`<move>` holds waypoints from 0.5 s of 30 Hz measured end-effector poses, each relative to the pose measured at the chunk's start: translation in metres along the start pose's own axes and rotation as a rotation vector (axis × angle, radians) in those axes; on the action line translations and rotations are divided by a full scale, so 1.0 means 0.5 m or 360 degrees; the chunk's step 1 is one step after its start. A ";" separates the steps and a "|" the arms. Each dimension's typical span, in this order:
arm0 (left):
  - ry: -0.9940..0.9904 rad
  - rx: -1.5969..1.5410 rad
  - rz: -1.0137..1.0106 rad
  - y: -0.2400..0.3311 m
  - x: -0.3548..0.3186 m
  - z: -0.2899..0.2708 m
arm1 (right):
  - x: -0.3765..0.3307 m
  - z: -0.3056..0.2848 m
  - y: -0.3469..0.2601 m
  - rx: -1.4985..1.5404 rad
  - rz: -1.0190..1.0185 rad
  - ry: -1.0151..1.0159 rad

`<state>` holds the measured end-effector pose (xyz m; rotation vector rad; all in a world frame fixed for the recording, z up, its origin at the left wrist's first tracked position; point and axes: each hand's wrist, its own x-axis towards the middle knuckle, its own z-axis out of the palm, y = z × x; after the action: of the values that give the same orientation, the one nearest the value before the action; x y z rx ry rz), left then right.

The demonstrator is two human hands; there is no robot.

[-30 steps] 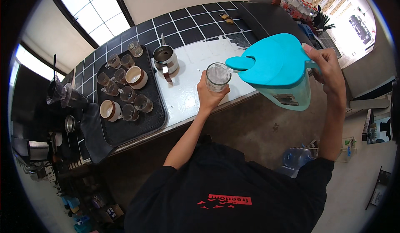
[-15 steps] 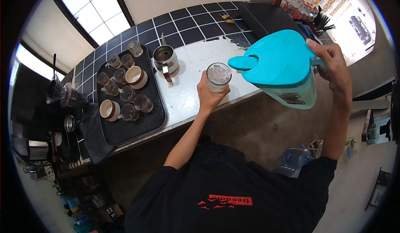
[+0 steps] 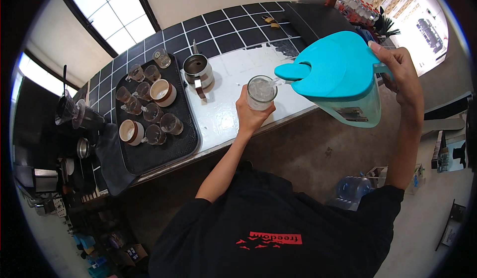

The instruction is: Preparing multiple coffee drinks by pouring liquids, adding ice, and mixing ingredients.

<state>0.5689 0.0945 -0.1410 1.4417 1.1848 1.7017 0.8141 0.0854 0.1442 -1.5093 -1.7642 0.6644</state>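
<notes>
A clear drinking glass [image 3: 262,92] is wrapped in the fingers of my left hand [image 3: 252,115], over the white patch of the counter. Water streams into it from the spout of a pitcher [image 3: 343,64] with a turquoise lid and a translucent pale green body. My right hand [image 3: 400,72] grips the pitcher's handle and tilts it toward the glass. The spout sits just right of the glass rim, apart from it. To the left of the glass stands a small metal pot [image 3: 198,70] with a brown handle.
A black tray [image 3: 171,166] at left carries several small glass cups [image 3: 171,123] and two brown-and-white ceramic bowls [image 3: 163,92]. Two padlocks [image 3: 271,21] lie on the black-tiled counter [image 3: 218,25]. A blender [image 3: 82,114] stands far left; a large water jug [image 3: 354,186] is on the floor.
The pitcher and my right hand have shifted slightly right, with the spout a little farther from the glass. Water still pours, and the level in the glass looks higher.
</notes>
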 end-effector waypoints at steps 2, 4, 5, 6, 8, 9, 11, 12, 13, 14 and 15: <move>-0.0003 0.0010 -0.0006 0.002 0.000 0.001 | 0.002 0.000 0.003 0.0015 0.0009 0.0021; -0.0004 0.0023 -0.0013 0.002 0.000 0.001 | 0.007 -0.003 0.012 0.0044 -0.0002 -0.0045; -0.0003 0.0017 -0.0012 0.001 0.000 0.001 | 0.006 -0.001 0.014 0.0046 -0.0003 -0.0047; -0.0001 0.0011 -0.0012 0.000 0.000 0.000 | 0.004 0.003 0.017 0.0029 0.0009 -0.0028; 0.0006 0.0020 -0.0005 0.004 0.001 0.001 | -0.002 0.014 0.027 0.0012 0.0023 -0.0007; 0.0014 0.0029 0.0002 0.005 0.001 0.001 | -0.006 0.024 0.038 0.0118 0.0043 0.0004; 0.0016 0.0029 -0.0003 0.003 0.000 0.002 | -0.022 0.041 0.053 0.0238 0.0073 0.0027; 0.0018 0.0029 -0.0009 0.002 0.001 0.003 | -0.029 0.050 0.077 0.0236 0.0071 0.0029; 0.0018 0.0029 -0.0004 0.000 0.002 0.004 | -0.033 0.060 0.116 0.0370 0.0051 0.0101; 0.0018 0.0033 0.0009 0.001 0.003 0.008 | -0.041 0.070 0.147 0.0499 0.0034 0.0179; 0.0028 0.0050 0.0016 0.000 0.001 0.007 | -0.048 0.090 0.168 0.0503 0.0032 0.0173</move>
<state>0.5723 0.0957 -0.1407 1.4566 1.2209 1.7130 0.8321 0.0802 0.0477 -1.3216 -1.4848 0.8136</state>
